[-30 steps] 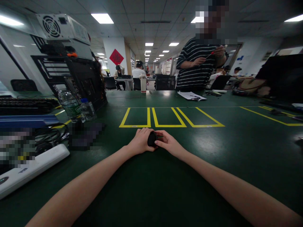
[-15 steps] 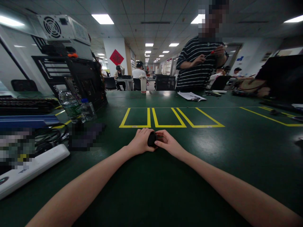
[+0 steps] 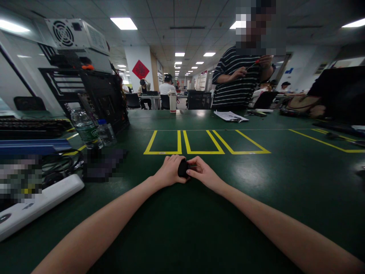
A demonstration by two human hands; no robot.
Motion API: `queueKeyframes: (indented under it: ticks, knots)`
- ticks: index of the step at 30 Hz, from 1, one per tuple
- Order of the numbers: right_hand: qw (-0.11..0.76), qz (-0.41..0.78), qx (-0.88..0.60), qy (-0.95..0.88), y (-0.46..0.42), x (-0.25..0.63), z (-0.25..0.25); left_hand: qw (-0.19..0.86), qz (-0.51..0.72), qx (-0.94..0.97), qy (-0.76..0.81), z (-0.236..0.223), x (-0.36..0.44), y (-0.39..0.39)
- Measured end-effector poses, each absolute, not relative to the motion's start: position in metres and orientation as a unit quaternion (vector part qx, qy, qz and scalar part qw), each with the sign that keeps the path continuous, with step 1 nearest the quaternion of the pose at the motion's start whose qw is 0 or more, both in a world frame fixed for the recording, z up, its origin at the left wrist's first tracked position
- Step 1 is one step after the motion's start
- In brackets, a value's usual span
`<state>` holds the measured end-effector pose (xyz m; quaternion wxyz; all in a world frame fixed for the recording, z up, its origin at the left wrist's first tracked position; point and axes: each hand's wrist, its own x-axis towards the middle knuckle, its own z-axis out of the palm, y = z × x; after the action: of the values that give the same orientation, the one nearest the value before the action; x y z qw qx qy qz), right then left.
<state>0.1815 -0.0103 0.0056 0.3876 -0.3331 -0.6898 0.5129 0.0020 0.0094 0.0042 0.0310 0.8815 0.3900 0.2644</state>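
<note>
Just in front of the yellow-taped boxes, my left hand [image 3: 170, 170] is wrapped round a small rounded black object [image 3: 183, 168], about as big as a computer mouse. Its exact kind does not show. From the right, my right hand [image 3: 203, 173] meets the object's edge, thumb and fingertips closed against it. What lies between those fingertips is partly hidden. Both hands are low over the green tabletop [image 3: 188, 224].
At left stand a computer case [image 3: 105, 95], a water bottle [image 3: 84, 125], a smaller bottle [image 3: 106, 132] and a white power strip [image 3: 54, 203]. Farther back are a cup [image 3: 172, 102] and a clipboard [image 3: 230, 116]. Across the table, a person in a striped shirt [image 3: 236, 82] holds a thin red-ended tool.
My hands and the black object stay almost in place, with only a slight shift of the right fingers. The person across the table has moved their hands and tool slightly.
</note>
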Motion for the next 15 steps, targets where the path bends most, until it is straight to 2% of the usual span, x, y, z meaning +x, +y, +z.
queueKeyframes:
  ticks: [15]
  knots:
    - [0.377,0.516,-0.334,-0.693,-0.0122,0.1828,0.0092,0.028,0.261,0.886,0.382,0.0057,0.0007,0.0082]
